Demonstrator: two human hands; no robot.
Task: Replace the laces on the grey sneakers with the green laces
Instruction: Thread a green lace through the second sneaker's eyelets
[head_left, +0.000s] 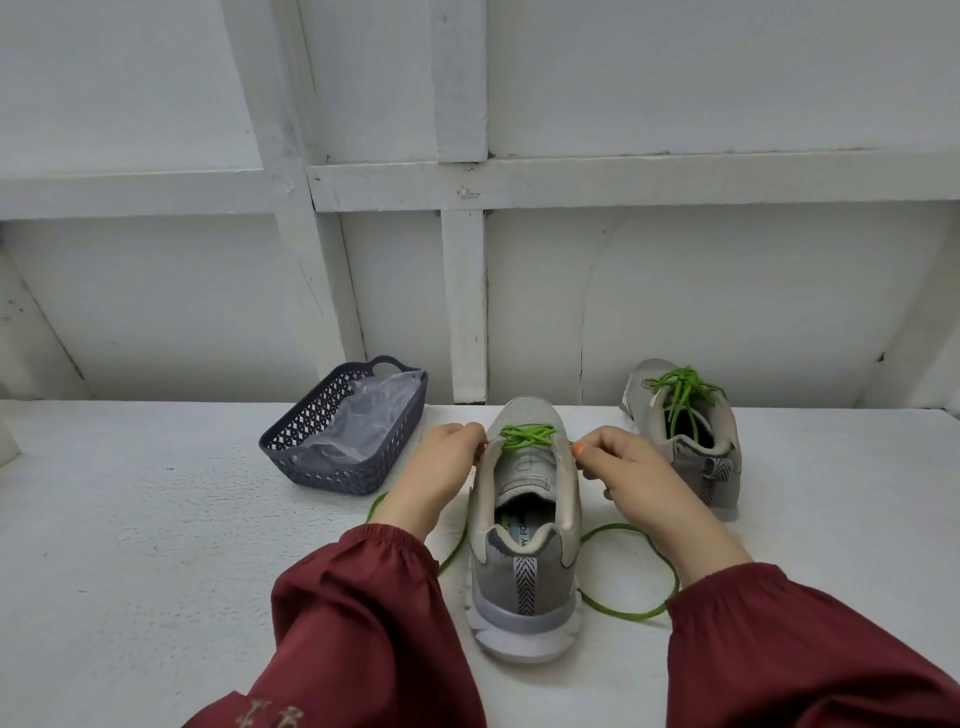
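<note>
Sleeves (358, 623) nearest; left hand (447, 460), right hand (621, 470) each pinch lace (527, 435), sneaker (524, 571) between them; uneven pull risks lopsided ends.

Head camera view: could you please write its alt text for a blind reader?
The left hand and right hand pinch a green lace at the front eyelets of a grey sneaker on a white table. A second sneaker, already laced green, stands behind right; a dark basket stands left.
</note>
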